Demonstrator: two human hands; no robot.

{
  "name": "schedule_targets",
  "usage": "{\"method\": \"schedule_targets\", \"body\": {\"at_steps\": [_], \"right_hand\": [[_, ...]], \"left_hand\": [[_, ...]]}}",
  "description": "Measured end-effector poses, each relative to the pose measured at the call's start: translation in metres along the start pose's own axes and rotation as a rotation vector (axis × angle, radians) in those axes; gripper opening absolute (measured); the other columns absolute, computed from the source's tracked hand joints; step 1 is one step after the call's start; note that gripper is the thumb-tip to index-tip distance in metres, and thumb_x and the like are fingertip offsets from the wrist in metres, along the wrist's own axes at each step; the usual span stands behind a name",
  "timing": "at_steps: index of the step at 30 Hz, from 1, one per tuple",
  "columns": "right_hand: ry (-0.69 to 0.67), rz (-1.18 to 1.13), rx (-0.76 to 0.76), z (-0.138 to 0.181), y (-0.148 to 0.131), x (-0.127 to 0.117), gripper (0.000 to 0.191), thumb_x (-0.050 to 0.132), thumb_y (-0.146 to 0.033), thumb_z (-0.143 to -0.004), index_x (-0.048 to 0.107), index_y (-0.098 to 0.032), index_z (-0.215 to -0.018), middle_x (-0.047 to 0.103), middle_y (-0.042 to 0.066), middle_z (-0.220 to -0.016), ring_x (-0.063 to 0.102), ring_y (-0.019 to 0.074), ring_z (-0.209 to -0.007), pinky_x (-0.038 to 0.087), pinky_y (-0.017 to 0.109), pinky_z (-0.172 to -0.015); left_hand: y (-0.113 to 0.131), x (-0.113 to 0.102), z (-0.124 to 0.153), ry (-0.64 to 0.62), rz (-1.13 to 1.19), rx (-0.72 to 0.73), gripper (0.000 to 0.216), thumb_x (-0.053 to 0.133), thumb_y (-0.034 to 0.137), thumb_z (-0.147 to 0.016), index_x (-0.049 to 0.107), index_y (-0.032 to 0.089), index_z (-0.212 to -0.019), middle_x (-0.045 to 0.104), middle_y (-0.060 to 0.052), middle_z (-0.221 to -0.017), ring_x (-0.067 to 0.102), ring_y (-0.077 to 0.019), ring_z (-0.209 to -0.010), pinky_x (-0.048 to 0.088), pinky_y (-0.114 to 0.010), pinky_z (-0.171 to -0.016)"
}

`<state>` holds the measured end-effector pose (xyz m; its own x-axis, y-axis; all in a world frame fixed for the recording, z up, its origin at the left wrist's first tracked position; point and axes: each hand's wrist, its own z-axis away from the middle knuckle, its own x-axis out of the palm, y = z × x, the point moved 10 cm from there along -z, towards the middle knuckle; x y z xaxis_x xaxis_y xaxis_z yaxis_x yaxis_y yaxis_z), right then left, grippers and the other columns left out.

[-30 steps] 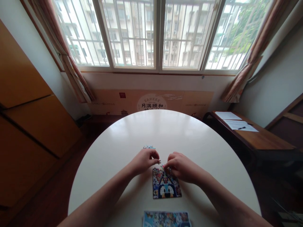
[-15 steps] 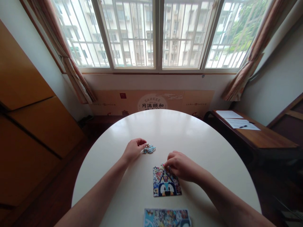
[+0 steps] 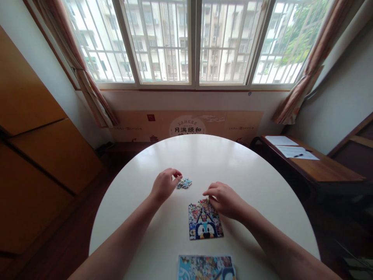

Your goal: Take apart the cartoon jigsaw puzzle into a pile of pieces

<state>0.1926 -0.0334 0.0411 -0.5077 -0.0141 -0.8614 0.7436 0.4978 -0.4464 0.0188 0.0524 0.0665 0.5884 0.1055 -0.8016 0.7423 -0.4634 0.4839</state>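
My left hand (image 3: 165,184) is at the left edge of a small pile of loose jigsaw pieces (image 3: 184,183). Its thumb and forefinger come together in a pinch, and what lies between the tips is too small to make out. Over the upper right corner of a partly assembled jigsaw puzzle (image 3: 204,225) hovers my right hand (image 3: 223,197), fingers stretched to the left and apart from the thumb, with no piece seen in them. The puzzle shows a blue cartoon dog's face among many small colourful figures; its top edge is uneven and partly hidden by the hand.
A picture sheet or box (image 3: 205,267) with similar artwork lies at the near edge of view, cut off below. Everything rests on a round white table (image 3: 131,217). At the right, a wooden side table (image 3: 329,171) bears papers (image 3: 297,152) and a pen.
My right hand has lifted off the puzzle's top edge, and its fingers have opened. My left hand has risen slightly from the pile, where its fingertips were by a brownish piece.
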Motion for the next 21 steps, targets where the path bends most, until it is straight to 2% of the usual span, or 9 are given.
{"method": "schedule_targets", "body": {"at_steps": [5,8,12,21], "right_hand": [[-0.014,0.015,0.065,0.002,0.01,-0.009,0.024,0.059,-0.016,-0.086,0.077,-0.025,-0.098,0.073,0.004,-0.097,0.064,0.0205,-0.094,0.045,0.032,-0.085],[-0.033,0.028,0.09,0.006,0.016,-0.018,0.018,0.062,-0.022,-0.086,0.077,-0.026,-0.096,0.073,0.003,-0.094,0.065,0.0198,-0.092,0.045,0.032,-0.081],[-0.046,0.031,0.106,0.008,0.02,-0.022,0.017,0.066,-0.028,-0.085,0.076,-0.026,-0.098,0.073,0.003,-0.096,0.065,0.0201,-0.092,0.045,0.031,-0.081],[-0.123,0.051,0.06,0.004,0.007,-0.002,0.02,0.066,-0.025,-0.081,0.077,-0.027,-0.099,0.072,0.003,-0.093,0.063,0.021,-0.092,0.044,0.03,-0.079]], "left_hand": [[0.057,0.035,0.028,-0.239,-0.019,0.164,0.015,0.066,0.03,-0.087,0.075,0.023,-0.096,0.07,-0.004,-0.1,0.066,-0.0197,-0.085,0.05,-0.031,-0.077],[0.076,0.049,0.04,-0.309,-0.053,0.204,0.018,0.068,0.031,-0.086,0.074,0.023,-0.1,0.069,-0.005,-0.105,0.065,-0.0235,-0.097,0.05,-0.036,-0.086],[0.078,0.056,0.043,-0.362,-0.091,0.188,0.018,0.067,0.035,-0.086,0.074,0.021,-0.094,0.069,-0.007,-0.103,0.063,-0.0257,-0.099,0.049,-0.039,-0.088],[0.072,0.067,0.044,-0.432,-0.084,0.159,0.011,0.07,0.029,-0.081,0.073,0.02,-0.088,0.067,-0.006,-0.097,0.062,-0.0242,-0.097,0.049,-0.035,-0.087]]}}
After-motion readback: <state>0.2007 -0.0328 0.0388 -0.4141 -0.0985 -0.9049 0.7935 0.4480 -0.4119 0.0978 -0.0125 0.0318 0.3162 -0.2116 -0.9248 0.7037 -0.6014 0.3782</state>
